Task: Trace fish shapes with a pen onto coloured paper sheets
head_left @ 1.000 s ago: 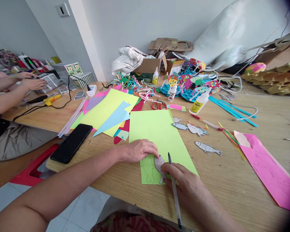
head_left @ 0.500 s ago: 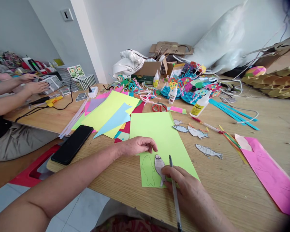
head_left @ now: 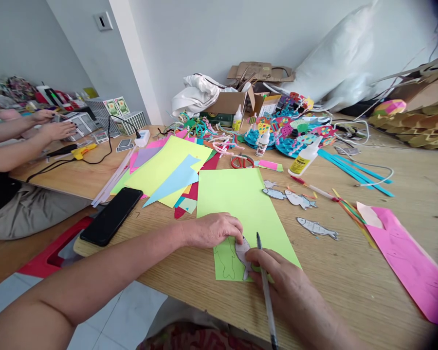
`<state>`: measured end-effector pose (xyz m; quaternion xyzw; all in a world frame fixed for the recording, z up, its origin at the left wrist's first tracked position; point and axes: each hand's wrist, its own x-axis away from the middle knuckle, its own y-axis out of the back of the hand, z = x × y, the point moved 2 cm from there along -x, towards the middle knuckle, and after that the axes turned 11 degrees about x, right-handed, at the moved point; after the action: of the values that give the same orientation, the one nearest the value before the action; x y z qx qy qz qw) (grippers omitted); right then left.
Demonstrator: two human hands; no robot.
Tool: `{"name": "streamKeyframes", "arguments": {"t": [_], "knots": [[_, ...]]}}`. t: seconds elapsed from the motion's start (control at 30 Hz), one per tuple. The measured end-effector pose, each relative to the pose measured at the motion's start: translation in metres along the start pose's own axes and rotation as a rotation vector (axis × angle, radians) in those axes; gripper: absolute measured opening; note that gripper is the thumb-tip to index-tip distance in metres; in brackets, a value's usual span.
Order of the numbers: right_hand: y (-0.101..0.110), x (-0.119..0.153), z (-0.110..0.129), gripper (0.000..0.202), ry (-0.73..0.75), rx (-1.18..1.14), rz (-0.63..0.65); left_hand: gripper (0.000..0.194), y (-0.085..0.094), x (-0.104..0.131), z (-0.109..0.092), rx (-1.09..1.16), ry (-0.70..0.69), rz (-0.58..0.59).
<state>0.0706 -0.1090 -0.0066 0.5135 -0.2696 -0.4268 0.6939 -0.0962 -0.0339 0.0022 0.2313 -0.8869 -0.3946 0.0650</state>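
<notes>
A white paper fish cutout [head_left: 242,252] lies on a light green sheet of paper [head_left: 237,194], its head pointing away from me. My left hand [head_left: 219,229] has its fingers bent down, with the tips on the head end of this cutout. In my right hand [head_left: 277,272] is a pen [head_left: 265,296], held between thumb and fingers with its back end towards me. The right fingers also touch the cutout near its tail. Left of it, a pencil-thin fish outline [head_left: 228,265] is drawn on the sheet, its upper part covered by my left hand.
More fish cutouts [head_left: 317,228] lie to the right, near a glue bottle [head_left: 303,160] and a pink paper piece [head_left: 405,257]. Coloured sheets [head_left: 156,167] and a black phone [head_left: 111,216] are at left. Farther left, another person's hands [head_left: 56,130] work at a grey box.
My left hand has come down and nearer, from above the sheet onto the head of the fish cutout. My right hand stays at the tail end with the pen.
</notes>
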Motion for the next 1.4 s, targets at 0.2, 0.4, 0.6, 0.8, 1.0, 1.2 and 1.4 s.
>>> {"name": "streamKeyframes", "arguments": {"t": [0.2, 0.4, 0.6, 0.8, 1.0, 1.2, 1.4], "knots": [[0.034, 0.006, 0.0, 0.021, 0.053, -0.177, -0.128, 0.031, 0.0, -0.003, 0.002, 0.049, 0.0, -0.001], [0.049, 0.0, -0.003, 0.03, 0.038, -0.277, -0.023, 0.036, -0.001, -0.004, 0.008, 0.102, 0.002, -0.007], [0.036, -0.022, -0.008, 0.015, -0.047, -0.344, 0.154, 0.034, 0.0, -0.004, 0.004, 0.107, 0.01, -0.022], [0.011, -0.038, -0.013, 0.005, -0.1, -0.522, 0.138, 0.027, 0.0, -0.005, 0.006, 0.078, -0.01, -0.003], [0.005, -0.042, -0.01, 0.006, -0.135, -0.486, 0.058, 0.025, -0.002, -0.005, 0.009, 0.091, -0.033, -0.027], [0.007, -0.041, -0.008, 0.008, -0.12, -0.463, 0.07, 0.025, -0.004, -0.005, 0.012, 0.118, -0.029, -0.058], [0.004, -0.042, -0.007, 0.009, -0.115, -0.452, 0.076, 0.022, -0.007, -0.005, 0.016, 0.137, -0.033, -0.09]]}}
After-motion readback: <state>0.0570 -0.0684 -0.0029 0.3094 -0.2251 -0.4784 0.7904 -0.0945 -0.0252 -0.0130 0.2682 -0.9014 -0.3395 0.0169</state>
